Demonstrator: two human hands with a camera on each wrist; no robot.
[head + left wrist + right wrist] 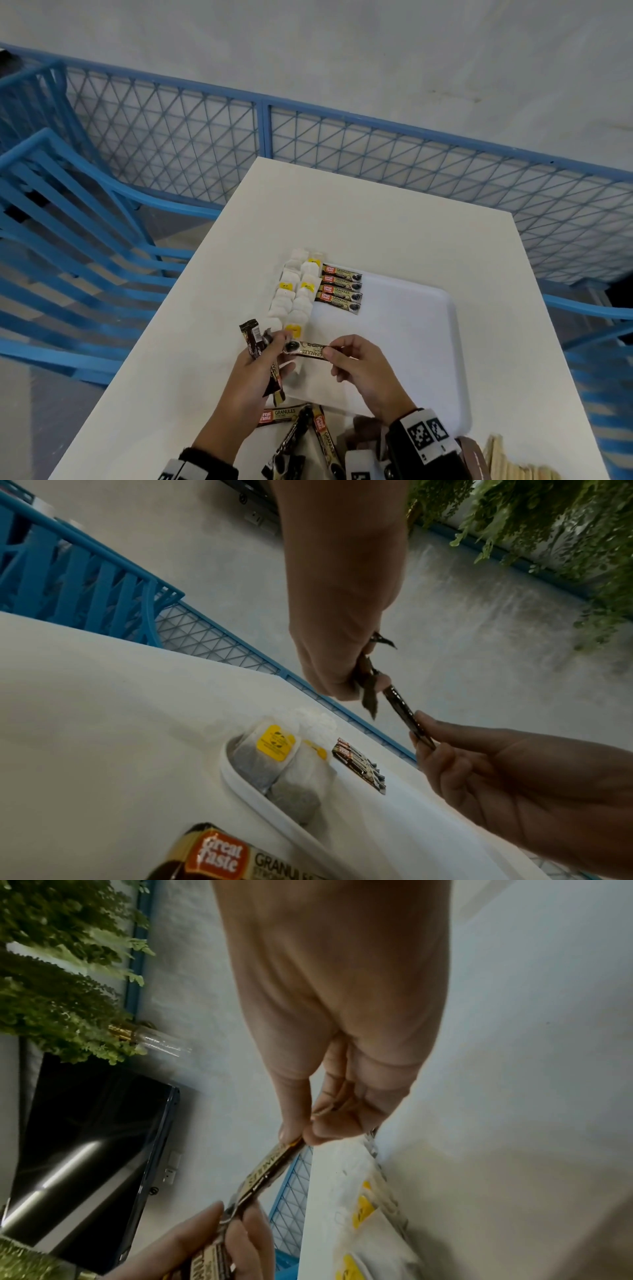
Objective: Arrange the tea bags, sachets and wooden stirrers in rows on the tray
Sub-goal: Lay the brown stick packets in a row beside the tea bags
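A white tray (411, 325) lies on the white table. Tea bags (294, 294) with yellow tags fill two columns along its left side, and a row of coffee sachets (340, 287) lies beside them at the far end. Over the tray's near left corner, one sachet (310, 349) is stretched between my hands. My right hand (334, 356) pinches its right end. My left hand (277, 346) holds the other end together with a bundle of further sachets (253, 337). The right wrist view shows the same pinch (301, 1134) on the sachet (270, 1169).
Loose sachets (291, 416) lie on the table near me, before the tray's front edge. Wooden stirrers (507, 462) are piled at the near right. Blue chairs (68, 240) stand to the left and a blue mesh fence (376, 150) runs behind the table.
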